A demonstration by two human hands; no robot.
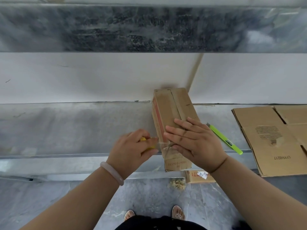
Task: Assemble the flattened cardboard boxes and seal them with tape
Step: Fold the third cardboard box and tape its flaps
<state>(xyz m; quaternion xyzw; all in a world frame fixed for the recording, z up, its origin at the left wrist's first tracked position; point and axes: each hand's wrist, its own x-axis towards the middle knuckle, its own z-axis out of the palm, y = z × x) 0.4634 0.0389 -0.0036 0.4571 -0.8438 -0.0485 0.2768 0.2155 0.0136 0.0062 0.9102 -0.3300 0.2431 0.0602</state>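
A narrow assembled cardboard box lies on a grey ledge, its far end against the white wall, its top flaps closed along a centre seam. My right hand presses flat on the box's near top, fingers straight. My left hand, with a pale bangle on the wrist, grips a yellow tape roll just left of the box. A strip of clear tape stretches from the roll onto the box's near corner.
A green utility knife lies on the ledge right of the box. Flattened cardboard boxes are stacked at the far right. Another carton with a white label sits below the ledge. My feet stand on the grey floor.
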